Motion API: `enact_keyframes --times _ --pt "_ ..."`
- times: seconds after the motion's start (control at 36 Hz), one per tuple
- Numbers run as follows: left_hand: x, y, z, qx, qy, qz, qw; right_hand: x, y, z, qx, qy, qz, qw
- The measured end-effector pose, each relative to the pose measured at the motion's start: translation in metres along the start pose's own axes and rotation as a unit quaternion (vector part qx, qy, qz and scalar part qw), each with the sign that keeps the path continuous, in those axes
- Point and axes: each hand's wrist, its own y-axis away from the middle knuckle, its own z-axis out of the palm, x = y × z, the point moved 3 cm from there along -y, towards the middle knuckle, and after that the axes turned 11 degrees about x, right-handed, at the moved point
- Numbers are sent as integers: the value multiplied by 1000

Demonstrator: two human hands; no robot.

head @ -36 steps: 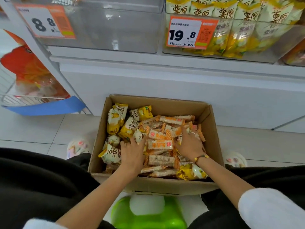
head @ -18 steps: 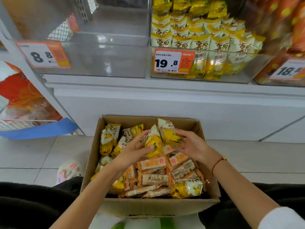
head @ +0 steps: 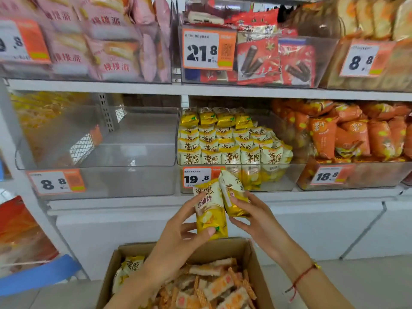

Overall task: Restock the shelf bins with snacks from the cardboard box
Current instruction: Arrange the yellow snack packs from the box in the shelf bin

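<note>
Holding one yellow pack (head: 210,211) upright, the left hand (head: 178,246) has its thumb across the pack's lower front and its fingers curled behind it. Just right of it, the right hand (head: 256,219) grips a second pack (head: 233,194), tilted with its top leaning left, so the two packs touch near their upper edges. Both packs hang above the far edge of the box (head: 258,275) and in front of the 19.8 tag (head: 197,177).

That tag sits on the middle bin (head: 289,177), which holds rows of the same yellow packs standing upright. Left of it is a clear bin (head: 124,181) with an 8.8 tag (head: 55,182). Right of the middle bin, another bin (head: 367,175) holds orange packs behind an 18.8 tag (head: 327,176).

Inside the box, near the viewer, lie orange-and-white wafer bars (head: 214,284), with one more yellow pack (head: 131,266) at its left side. A red cord (head: 301,277) circles the right wrist. On the shelf above are pink packs (head: 107,41), red packs (head: 276,59) behind a 21.8 tag (head: 208,50), and tan packs (head: 374,18) at far right.
</note>
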Motion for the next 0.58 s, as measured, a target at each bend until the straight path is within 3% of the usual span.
enact_keyframes --times 0.25,0.42,0.58 --pt "62 -39 15 22 -6 98 995 -74 -5 7 -4 36 -88 995" --pt "88 -84 24 9 -24 133 991 -119 -37 -18 146 90 -140 975" --pt "94 -133 33 -10 -83 160 984 -155 -81 -33 222 252 -259 906"
